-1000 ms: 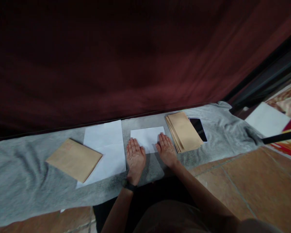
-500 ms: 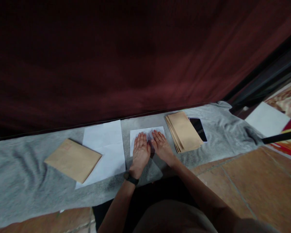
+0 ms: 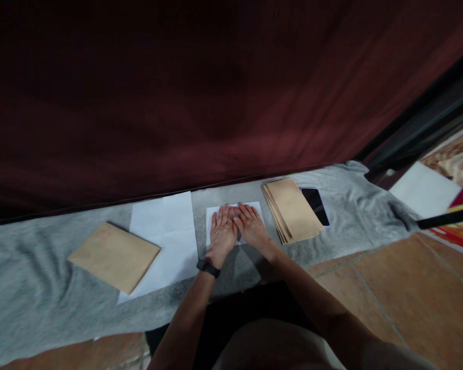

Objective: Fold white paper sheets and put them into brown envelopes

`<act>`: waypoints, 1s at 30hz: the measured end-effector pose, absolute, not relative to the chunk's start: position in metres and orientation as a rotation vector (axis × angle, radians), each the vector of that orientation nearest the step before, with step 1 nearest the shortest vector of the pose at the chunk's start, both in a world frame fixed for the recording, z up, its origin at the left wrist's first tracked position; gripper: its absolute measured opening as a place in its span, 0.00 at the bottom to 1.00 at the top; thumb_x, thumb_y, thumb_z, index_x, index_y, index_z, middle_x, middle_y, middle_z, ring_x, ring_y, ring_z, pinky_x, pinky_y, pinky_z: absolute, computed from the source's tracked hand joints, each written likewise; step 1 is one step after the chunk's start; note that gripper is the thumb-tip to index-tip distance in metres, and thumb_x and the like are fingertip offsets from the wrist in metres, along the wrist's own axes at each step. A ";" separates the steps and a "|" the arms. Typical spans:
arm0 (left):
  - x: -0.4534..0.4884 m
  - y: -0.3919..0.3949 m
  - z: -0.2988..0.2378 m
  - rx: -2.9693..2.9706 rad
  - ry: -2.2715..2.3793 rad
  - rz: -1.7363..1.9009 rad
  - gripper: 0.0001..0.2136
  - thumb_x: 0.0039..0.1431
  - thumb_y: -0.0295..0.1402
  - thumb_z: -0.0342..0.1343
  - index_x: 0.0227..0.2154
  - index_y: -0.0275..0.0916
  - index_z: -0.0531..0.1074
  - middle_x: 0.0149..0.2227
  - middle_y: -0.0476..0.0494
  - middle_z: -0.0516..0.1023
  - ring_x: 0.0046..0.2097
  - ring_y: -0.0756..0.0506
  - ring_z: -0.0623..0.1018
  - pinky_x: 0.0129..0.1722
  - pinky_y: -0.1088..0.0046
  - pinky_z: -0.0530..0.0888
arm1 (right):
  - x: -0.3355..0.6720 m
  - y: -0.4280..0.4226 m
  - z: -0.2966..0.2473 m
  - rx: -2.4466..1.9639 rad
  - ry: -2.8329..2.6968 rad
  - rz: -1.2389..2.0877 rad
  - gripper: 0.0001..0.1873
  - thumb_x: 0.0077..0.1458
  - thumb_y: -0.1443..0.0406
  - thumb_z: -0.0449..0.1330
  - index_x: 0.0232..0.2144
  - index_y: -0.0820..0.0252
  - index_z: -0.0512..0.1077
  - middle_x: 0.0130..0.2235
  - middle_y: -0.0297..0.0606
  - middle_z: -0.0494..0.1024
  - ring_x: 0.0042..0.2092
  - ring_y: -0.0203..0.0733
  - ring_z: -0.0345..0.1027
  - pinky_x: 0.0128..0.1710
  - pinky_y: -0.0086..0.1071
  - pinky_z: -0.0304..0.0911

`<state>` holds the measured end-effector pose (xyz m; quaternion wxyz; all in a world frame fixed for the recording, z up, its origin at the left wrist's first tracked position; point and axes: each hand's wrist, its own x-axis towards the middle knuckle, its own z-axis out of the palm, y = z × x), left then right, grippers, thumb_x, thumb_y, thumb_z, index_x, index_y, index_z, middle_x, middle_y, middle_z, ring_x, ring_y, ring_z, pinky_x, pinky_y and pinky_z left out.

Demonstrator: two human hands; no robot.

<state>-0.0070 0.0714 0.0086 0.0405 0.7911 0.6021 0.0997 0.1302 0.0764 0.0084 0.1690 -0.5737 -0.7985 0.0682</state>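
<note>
Both of my hands lie flat on a small white sheet of paper [image 3: 257, 208], which looks folded. My left hand [image 3: 223, 234], with a dark watch on its wrist, covers the sheet's left half, fingers pointing away from me. My right hand [image 3: 250, 226] rests palm down on the right half, its thumb touching or nearly touching the left hand. Neither hand grips anything. Most of the paper is hidden beneath them. Just right of it lies a fanned stack of brown envelopes [image 3: 295, 210].
Larger white sheets [image 3: 170, 231] lie to the left, partly under another brown envelope pile [image 3: 116, 257]. A dark phone [image 3: 315, 205] sits by the right stack. Grey cloth [image 3: 34, 277] covers the narrow surface. A dark red curtain [image 3: 216, 103] hangs behind; tiled floor [image 3: 393, 288] shows at right.
My hands have moved closer together and pressed slightly further forward on the small sheet. The front strip of the paper now lies flat, close under the palms. The envelopes and phone stay put.
</note>
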 end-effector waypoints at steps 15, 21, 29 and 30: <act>-0.015 0.078 0.002 2.275 2.000 0.471 0.27 0.70 0.35 0.39 0.67 0.26 0.55 0.70 0.30 0.56 0.72 0.40 0.53 0.70 0.55 0.53 | 0.135 0.077 -0.004 -1.741 -2.143 0.113 0.29 0.72 0.57 0.43 0.67 0.68 0.60 0.68 0.48 0.60 0.69 0.52 0.52 0.68 0.48 0.46; -0.019 0.072 0.003 2.211 2.065 0.565 0.28 0.69 0.35 0.41 0.67 0.24 0.54 0.69 0.26 0.56 0.71 0.36 0.55 0.69 0.51 0.55 | 0.142 0.072 -0.007 -1.759 -2.090 0.090 0.30 0.72 0.57 0.43 0.68 0.69 0.57 0.68 0.50 0.59 0.69 0.53 0.52 0.68 0.49 0.47; -0.022 0.067 0.002 2.145 2.158 0.619 0.29 0.69 0.36 0.40 0.66 0.19 0.56 0.68 0.20 0.56 0.71 0.33 0.55 0.68 0.49 0.56 | 0.147 0.065 -0.010 -1.788 -2.089 0.049 0.31 0.72 0.57 0.44 0.68 0.74 0.55 0.69 0.54 0.58 0.70 0.54 0.50 0.68 0.49 0.47; -0.022 0.066 0.002 2.133 2.170 0.626 0.29 0.69 0.36 0.40 0.65 0.19 0.56 0.68 0.20 0.56 0.71 0.33 0.55 0.69 0.49 0.56 | 0.148 0.064 -0.011 -1.793 -2.086 0.046 0.31 0.72 0.57 0.44 0.68 0.74 0.55 0.69 0.55 0.58 0.70 0.54 0.50 0.68 0.50 0.47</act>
